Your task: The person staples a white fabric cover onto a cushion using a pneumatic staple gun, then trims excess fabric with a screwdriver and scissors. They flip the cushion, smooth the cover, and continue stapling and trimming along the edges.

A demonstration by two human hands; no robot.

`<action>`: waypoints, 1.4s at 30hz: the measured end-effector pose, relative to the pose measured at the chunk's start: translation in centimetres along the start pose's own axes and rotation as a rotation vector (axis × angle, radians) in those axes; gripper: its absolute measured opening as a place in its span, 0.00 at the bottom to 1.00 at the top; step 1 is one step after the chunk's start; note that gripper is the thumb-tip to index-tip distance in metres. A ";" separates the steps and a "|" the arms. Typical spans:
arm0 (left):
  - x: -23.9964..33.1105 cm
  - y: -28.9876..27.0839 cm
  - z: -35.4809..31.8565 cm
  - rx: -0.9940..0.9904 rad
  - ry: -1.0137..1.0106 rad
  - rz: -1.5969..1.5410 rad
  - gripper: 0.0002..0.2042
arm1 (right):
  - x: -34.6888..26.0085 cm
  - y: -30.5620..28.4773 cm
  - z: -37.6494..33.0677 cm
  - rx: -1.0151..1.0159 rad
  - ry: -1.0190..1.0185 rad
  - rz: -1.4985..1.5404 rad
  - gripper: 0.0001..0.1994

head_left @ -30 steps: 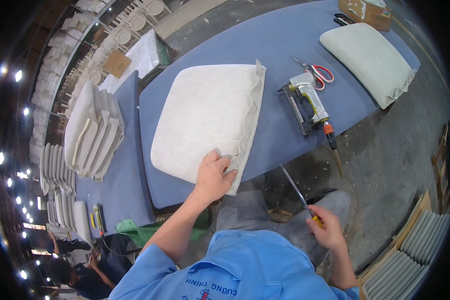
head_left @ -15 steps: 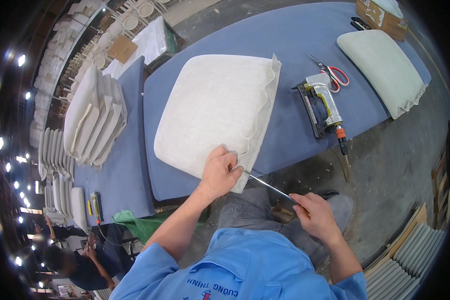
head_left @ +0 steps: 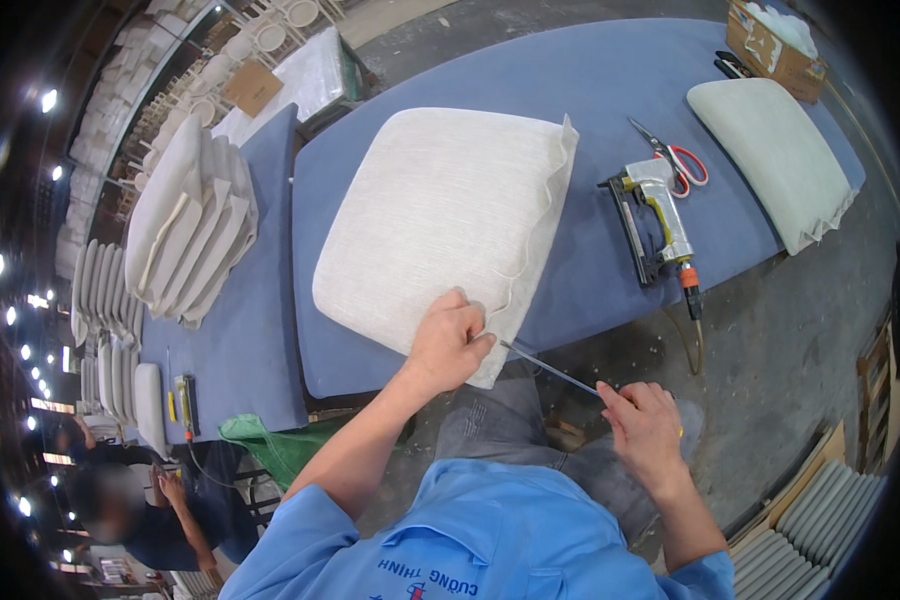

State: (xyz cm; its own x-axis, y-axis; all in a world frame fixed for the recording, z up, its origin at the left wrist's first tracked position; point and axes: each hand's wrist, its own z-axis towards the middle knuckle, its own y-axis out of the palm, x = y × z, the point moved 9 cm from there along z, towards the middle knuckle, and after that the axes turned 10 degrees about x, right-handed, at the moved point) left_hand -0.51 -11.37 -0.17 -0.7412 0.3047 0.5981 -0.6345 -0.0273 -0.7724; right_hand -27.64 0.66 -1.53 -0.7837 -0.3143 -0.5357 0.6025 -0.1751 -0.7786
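A pale grey upholstered seat cushion (head_left: 430, 210) lies on the blue padded table, with a wavy loose fabric edge along its right side. My left hand (head_left: 448, 340) is closed on the fabric at the cushion's near corner, thumb and fingers pinching its edge. My right hand (head_left: 642, 428) grips a screwdriver (head_left: 555, 370) with a long thin metal shaft; a bit of yellow handle shows past the palm. Its tip points left at the cushion's near right edge, close to my left thumb. Whether the tip touches the fabric, I cannot tell.
Right of the cushion lie a staple gun (head_left: 655, 220) with a hose and red-handled scissors (head_left: 685, 170). Another cushion (head_left: 770, 155) and a cardboard box (head_left: 775, 55) are at the far right. Stacked cushions (head_left: 195, 220) stand on the left table. A co-worker (head_left: 145, 510) is at lower left.
My right hand and the screwdriver have moved a little to the right, drawing the tip away from my left thumb. My left hand keeps its hold on the cushion's corner.
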 end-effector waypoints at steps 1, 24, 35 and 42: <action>0.0 0.0 0.0 0.007 0.003 -0.006 0.16 | -0.3 -0.4 0.3 0.021 -0.027 -0.027 0.19; -0.4 0.1 0.4 -0.078 -0.030 -0.008 0.17 | 6.0 13.0 -5.2 -0.500 0.722 1.129 0.14; -0.1 -0.1 0.5 -0.102 -0.051 -0.012 0.17 | 1.0 11.3 -5.3 -0.960 1.047 1.700 0.09; 0.3 -0.2 0.7 -0.115 -0.043 0.025 0.17 | 1.3 12.6 -6.2 -0.743 0.921 1.344 0.11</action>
State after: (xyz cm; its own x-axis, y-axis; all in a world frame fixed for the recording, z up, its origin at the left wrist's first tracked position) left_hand -0.78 -11.93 0.27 -0.7669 0.2640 0.5849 -0.5882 0.0753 -0.8052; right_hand -22.00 3.80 -14.07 0.1581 0.7423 -0.6511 0.8503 0.2328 0.4719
